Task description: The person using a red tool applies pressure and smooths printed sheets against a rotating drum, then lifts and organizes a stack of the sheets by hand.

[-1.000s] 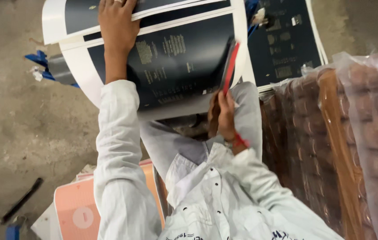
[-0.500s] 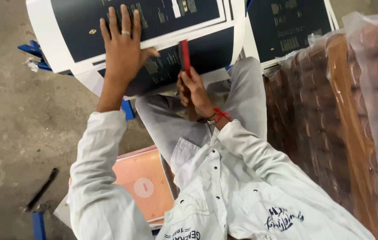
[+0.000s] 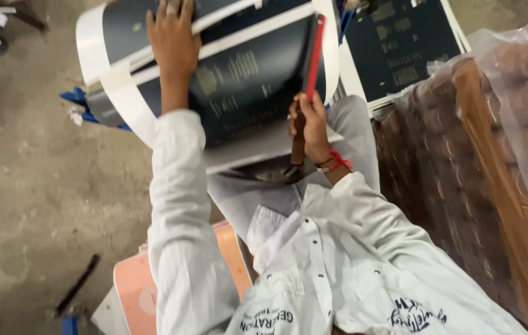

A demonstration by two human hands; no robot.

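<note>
A stack of large dark printed sheets (image 3: 245, 93) with white borders lies curled over my lap. My left hand (image 3: 174, 43) presses flat on the top of the stack, fingers spread, a ring on one finger. My right hand (image 3: 310, 127) grips the brown handle of a long red-bladed tool (image 3: 314, 56). The blade stands upright along the right edge of the curled top sheet. A red thread band circles my right wrist. Both arms wear white sleeves.
Another dark printed sheet (image 3: 400, 43) lies flat at the upper right. Plastic-wrapped brown stacks (image 3: 493, 155) fill the right side. An orange-pink card (image 3: 133, 285) sits by my left side. A black stick (image 3: 77, 285) and blue scraps (image 3: 74, 99) lie on the concrete floor (image 3: 28, 198).
The red tool has moved from the middle of the sheet to its right edge. The top sheet curls up more, and my left hand has slid higher on the stack.
</note>
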